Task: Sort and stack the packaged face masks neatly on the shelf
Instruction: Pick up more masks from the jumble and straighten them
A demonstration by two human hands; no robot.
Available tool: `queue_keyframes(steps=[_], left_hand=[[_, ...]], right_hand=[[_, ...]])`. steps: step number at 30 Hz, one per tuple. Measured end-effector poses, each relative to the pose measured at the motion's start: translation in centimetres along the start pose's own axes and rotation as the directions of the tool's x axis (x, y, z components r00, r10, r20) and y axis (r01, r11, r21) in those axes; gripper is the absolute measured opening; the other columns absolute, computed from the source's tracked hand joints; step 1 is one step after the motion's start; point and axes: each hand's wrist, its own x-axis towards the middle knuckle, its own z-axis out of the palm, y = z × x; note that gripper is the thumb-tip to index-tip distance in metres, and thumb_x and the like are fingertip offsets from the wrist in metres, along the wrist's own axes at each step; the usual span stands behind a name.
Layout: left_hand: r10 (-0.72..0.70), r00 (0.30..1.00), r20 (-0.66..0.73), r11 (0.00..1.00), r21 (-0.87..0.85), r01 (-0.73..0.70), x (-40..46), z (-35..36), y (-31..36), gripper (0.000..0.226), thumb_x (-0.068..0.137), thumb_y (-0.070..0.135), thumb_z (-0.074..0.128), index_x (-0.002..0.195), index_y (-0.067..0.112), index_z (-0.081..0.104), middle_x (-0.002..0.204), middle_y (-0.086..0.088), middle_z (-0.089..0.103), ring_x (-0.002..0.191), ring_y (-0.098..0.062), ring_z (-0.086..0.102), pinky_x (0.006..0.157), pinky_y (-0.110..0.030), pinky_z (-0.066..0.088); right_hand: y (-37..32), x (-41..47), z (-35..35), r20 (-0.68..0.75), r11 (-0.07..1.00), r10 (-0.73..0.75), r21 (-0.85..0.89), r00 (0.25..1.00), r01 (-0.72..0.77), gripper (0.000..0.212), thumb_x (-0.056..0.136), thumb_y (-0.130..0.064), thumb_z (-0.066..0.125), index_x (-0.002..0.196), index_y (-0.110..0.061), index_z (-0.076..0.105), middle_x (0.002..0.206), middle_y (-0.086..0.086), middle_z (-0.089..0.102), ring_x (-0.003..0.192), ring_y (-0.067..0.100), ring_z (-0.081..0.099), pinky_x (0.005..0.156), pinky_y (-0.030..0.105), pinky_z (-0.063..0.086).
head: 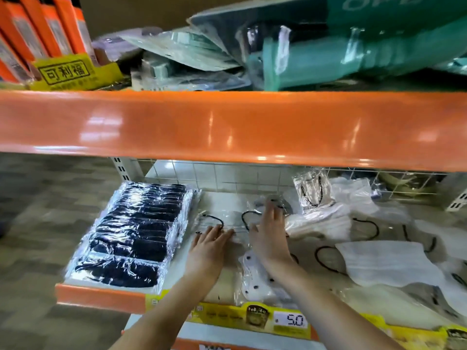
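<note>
Both hands, left hand (208,245) and right hand (269,232), press flat, fingers straight, on a clear mask packet (228,224) lying crosswise on the shelf (101,295)

Retail shop aisle, self-service shelving. Orange-fronted metal shelf (227,127) above, second orange-edged lower shelf (101,296) beneath, both on slotted white uprights (122,168) with a white wire grid back panel (214,173). Yellow price strip (227,317) along lower shelf edge, white price tag (290,320) reading 5.0. Stock in multiples: neat stack of clear-wrapped dark face masks (131,236) at left, loose clear-wrapped white face masks (379,261) spread to the right. Upper shelf: orange packets (45,24) upright in a yellow display carton (65,72) printed with Chinese characters, beside piled green and clear plastic packs (316,51). Grey patterned floor (38,223) to the left.
</note>
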Motion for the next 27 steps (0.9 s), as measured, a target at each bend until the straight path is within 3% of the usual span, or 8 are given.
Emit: queue_keyframes(steps=[1,3,6,10,18,21,24,27], left_hand=[[-0.016,1.000,0.024,1.000,0.006,0.016,0.3,0.1,0.0,0.051,0.103,0.024,0.024,0.147,0.046,0.016,0.159,0.011,0.008,0.147,-0.010,0.004,0.118,-0.030,0.004],[-0.056,0.996,0.066,0.998,0.046,0.053,1.0,0.2,0.1,0.053,0.102,0.021,0.025,0.149,0.043,0.011,0.160,0.010,0.003,0.147,-0.012,0.000,0.118,-0.033,0.003],[-0.081,0.995,0.054,0.996,0.043,0.079,2.1,-0.1,0.1,0.055,0.101,0.018,0.027,0.151,0.036,0.013,0.160,0.006,0.005,0.147,-0.016,0.003,0.118,-0.035,0.010],[-0.058,0.995,0.076,0.998,-0.018,0.059,3.8,-0.1,-0.8,0.050,0.101,0.026,0.032,0.149,0.033,0.022,0.160,-0.001,0.011,0.147,-0.025,0.008,0.118,-0.037,0.016],[-0.039,0.990,0.138,0.998,-0.039,0.045,7.2,-0.7,-2.3,0.045,0.102,0.029,0.031,0.147,0.027,0.027,0.158,-0.004,0.017,0.145,-0.026,0.014,0.114,-0.039,0.024],[-0.039,0.988,0.149,0.998,-0.051,0.047,8.0,-0.7,-2.6,0.043,0.102,0.024,0.030,0.145,0.023,0.029,0.155,-0.006,0.022,0.143,-0.027,0.019,0.112,-0.041,0.029],[-0.082,0.982,0.168,0.993,-0.066,0.094,8.3,-0.4,-2.3,0.042,0.103,0.023,0.027,0.145,0.022,0.029,0.156,-0.010,0.018,0.144,-0.030,0.015,0.111,-0.044,0.028],[-0.113,0.982,0.151,0.989,-0.073,0.125,8.1,-0.2,-1.6,0.041,0.102,0.023,0.029,0.144,0.019,0.029,0.158,-0.011,0.014,0.145,-0.030,0.010,0.112,-0.044,0.025]], right_hand=[[-0.2,0.1,0.4,-0.005,0.989,-0.073,-0.128,0.997,0.072,0.066,0.093,-0.009,0.051,0.150,-0.008,0.018,0.146,0.011,0.026,0.137,0.025,0.024,0.117,0.035,0.021],[-0.4,0.2,1.4,0.121,0.928,-0.165,-0.318,0.979,0.196,0.058,0.095,-0.013,0.046,0.148,-0.008,0.022,0.150,0.011,0.023,0.140,0.027,0.020,0.118,0.034,0.015],[-0.1,0.5,3.2,0.270,0.870,-0.116,-0.437,0.956,0.229,0.053,0.098,-0.018,0.041,0.147,-0.008,0.023,0.152,0.012,0.022,0.141,0.028,0.020,0.117,0.037,0.017],[0.7,1.7,4.9,0.311,0.841,-0.104,-0.480,0.945,0.251,0.045,0.100,-0.018,0.035,0.143,-0.005,0.031,0.152,0.013,0.026,0.140,0.028,0.025,0.115,0.037,0.019],[0.0,5.3,5.9,0.373,0.827,-0.115,-0.477,0.921,0.296,0.047,0.100,-0.021,0.035,0.144,-0.008,0.031,0.153,0.008,0.028,0.141,0.025,0.025,0.115,0.037,0.018],[0.0,5.4,5.7,0.252,0.873,-0.097,-0.443,0.963,0.204,0.050,0.098,-0.016,0.038,0.146,-0.011,0.024,0.155,0.008,0.020,0.141,0.029,0.022,0.110,0.042,0.028],[0.9,4.6,5.1,0.112,0.933,0.069,-0.358,0.991,-0.025,0.064,0.099,-0.023,0.039,0.152,-0.012,0.004,0.160,0.008,0.003,0.146,0.027,0.007,0.116,0.043,0.021],[2.6,4.2,4.7,0.067,0.883,0.117,-0.463,0.991,-0.073,0.073,0.101,-0.039,0.035,0.152,-0.005,-0.005,0.160,0.012,-0.002,0.147,0.025,0.001,0.118,0.036,0.008]])
